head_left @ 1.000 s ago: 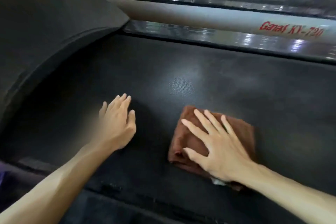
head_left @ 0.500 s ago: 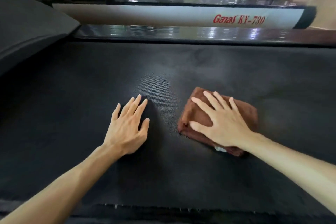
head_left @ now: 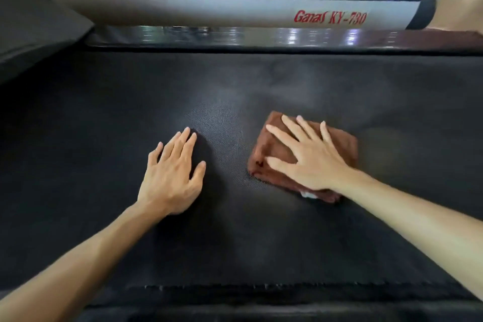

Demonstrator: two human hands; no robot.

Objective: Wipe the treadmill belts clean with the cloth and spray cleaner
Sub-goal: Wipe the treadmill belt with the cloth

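Observation:
A black textured treadmill belt (head_left: 261, 81) fills most of the view. A folded brown cloth (head_left: 345, 144) lies on it, right of the middle. My right hand (head_left: 308, 157) lies flat on the cloth with its fingers spread, pressing it onto the belt. A bit of white shows under the cloth's near edge. My left hand (head_left: 172, 172) rests palm down on the bare belt, a little to the left of the cloth, holding nothing. No spray bottle is in view.
A grey side rail (head_left: 209, 12) with red lettering runs along the far side of the belt, with a shiny dark strip (head_left: 261, 36) just before it. A dark curved motor cover (head_left: 34, 31) rises at the left. Another treadmill lies beyond the rail.
The view has swung right along the belt, so the motor cover sits farther left. Both hands and the cloth have shifted to the right along the belt, keeping the same flat pose.

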